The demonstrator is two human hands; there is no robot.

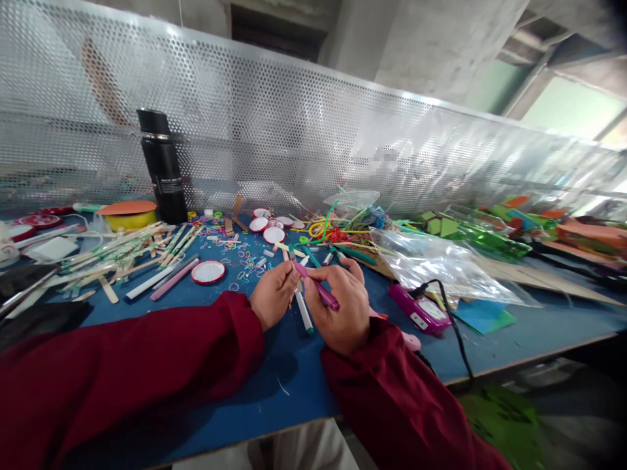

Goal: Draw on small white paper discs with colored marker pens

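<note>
My right hand [345, 310] is closed around a purple marker [322, 290], held at a slant with its far end pointing toward my left hand [274, 294]. The left fingers are pinched together right at that end. A narrow pale piece shows by the fingertips, but what they grip is mostly hidden. Below and between the hands lies a white marker [304, 313] with a teal end, on the blue tabletop [274, 405]. Small rubber bands [249, 261] are scattered just beyond the left hand.
Craft sticks [132, 251], two markers [174, 277] and a red-rimmed round lid [208, 272] lie to the left. A black bottle [164, 170] stands by the perforated metal panel [274, 130]. Rightward are a clear plastic bag [441, 258] and a purple power strip [418, 310] with a black cord.
</note>
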